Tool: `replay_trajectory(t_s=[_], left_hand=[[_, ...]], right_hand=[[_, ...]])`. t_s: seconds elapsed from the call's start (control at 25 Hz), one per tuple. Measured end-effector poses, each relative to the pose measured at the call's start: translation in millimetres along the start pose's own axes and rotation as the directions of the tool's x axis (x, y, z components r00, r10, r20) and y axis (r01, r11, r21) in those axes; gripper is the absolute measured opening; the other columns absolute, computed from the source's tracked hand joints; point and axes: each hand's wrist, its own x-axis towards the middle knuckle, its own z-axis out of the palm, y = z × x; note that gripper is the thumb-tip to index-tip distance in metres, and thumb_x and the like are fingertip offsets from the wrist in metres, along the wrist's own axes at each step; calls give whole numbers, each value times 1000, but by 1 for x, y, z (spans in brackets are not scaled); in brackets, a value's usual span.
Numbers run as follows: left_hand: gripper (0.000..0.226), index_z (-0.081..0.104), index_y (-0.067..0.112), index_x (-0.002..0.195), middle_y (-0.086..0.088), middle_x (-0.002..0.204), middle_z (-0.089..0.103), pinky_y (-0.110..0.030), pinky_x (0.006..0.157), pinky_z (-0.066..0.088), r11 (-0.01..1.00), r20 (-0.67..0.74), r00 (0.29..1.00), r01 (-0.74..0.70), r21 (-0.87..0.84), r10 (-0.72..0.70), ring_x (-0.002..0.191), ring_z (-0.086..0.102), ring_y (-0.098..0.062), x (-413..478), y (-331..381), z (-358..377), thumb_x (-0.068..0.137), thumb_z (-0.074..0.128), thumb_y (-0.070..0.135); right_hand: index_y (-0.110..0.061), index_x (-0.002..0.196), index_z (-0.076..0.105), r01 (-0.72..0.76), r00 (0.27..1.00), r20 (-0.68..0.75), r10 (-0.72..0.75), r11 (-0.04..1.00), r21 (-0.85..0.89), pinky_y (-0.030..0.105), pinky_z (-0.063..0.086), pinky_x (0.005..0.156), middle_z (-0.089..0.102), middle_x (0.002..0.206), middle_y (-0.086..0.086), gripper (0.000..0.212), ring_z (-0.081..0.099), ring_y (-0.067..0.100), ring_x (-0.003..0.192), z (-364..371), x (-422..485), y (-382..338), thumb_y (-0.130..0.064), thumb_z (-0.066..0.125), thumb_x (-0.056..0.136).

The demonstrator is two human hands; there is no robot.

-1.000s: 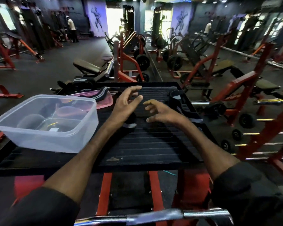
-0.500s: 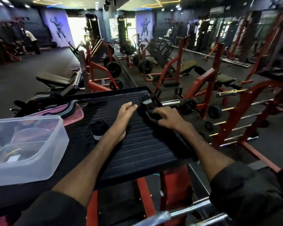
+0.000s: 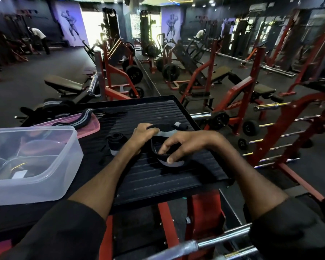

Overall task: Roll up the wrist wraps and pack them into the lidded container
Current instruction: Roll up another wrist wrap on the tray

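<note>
Since a moment ago I have drawn the black, grey-striped fabric wrist wrap [image 3: 176, 163] closer, right of the clear plastic container [image 3: 45, 184]; my left hand [image 3: 142, 136] pinches its far end, my right hand [image 3: 188, 145] curls the near end, so rolling begins, packing not yet.

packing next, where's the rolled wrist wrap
Head view: the rolled wrist wrap sits on the black ribbed platform, between the clear container and the left hand.

On the black ribbed worktop [image 3: 158, 177], the left hand [image 3: 139, 136] gripped one end of a black-and-grey wrist wrap [image 3: 165, 133] while the right hand [image 3: 189, 145] pinched its looped part. A rolled wrap [image 3: 115, 142] lay just left of them. A clear container [image 3: 45, 182] stood near left, with a pink lid [image 3: 91, 127] beyond it.
</note>
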Motion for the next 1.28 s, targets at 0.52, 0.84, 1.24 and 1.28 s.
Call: replay_trajectory(t_s=[0.52, 0.84, 1.24, 1.28], left_hand=[[16, 76, 6, 90, -15, 92, 77, -36, 78, 57, 977, 28, 999, 48, -206, -43, 83, 72, -28, -11, -1, 3, 87, 67, 19], [19, 73, 2, 98, -13, 93, 74, -34, 79, 54, 823, 98, 994, 86, -562, -37, 84, 68, -26, -30, -6, 9, 90, 65, 18], [58, 55, 22, 134, 5, 132, 58, -26, 94, 41, 930, 42, 999, 2, -368, 15, 120, 54, -9, -40, 3, -13, 80, 64, 5], [59, 53, 26, 136, 8, 134, 56, -29, 98, 38, 921, 30, 999, -13, -389, 27, 124, 51, -8, -38, 9, -19, 80, 68, 13]], right_hand=[[-33, 113, 62, -547, 664, -520, 537, 823, 151, 58, 30, 111, 62, 118, -2, 50, 47, 22, 123, -26, 63, 95, -62, 60, 72], [-22, 79, 78, -173, 623, -749, 225, 974, 148, 40, 60, 85, 76, 86, 0, 13, 72, 17, 89, -69, 31, 48, -16, 82, 69], [-1, 109, 76, 326, 754, -649, 103, 799, 506, 47, 49, 95, 74, 111, 24, 32, 67, 34, 99, -64, 33, 17, -3, 80, 77], [-3, 110, 76, 370, 738, -664, 121, 751, 548, 48, 45, 93, 73, 113, 25, 35, 64, 35, 100, -60, 37, 24, -7, 82, 76]])
